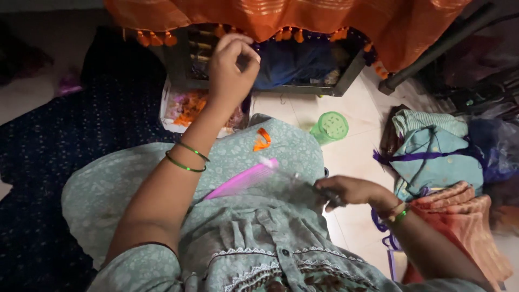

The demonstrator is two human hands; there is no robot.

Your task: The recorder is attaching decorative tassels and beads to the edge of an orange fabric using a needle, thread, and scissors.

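Overhead, left hand (232, 67) fingers pinch shut; right hand (348, 192) fingers grip one blurred tool (303, 183).

Bare floor tile (292, 111) staying open btwn lap & shelf; green cup (329, 127), folded cloth pile (438, 162) crowding rt side.

Pink comb (241, 181), long and flat, motion-blurred, laid slantwise across the lap, orange fabric (303, 15) with tasselled edge hung overhead, edge pinched near the tassels, dark slender tool (324, 192), blurred, kind not determinable
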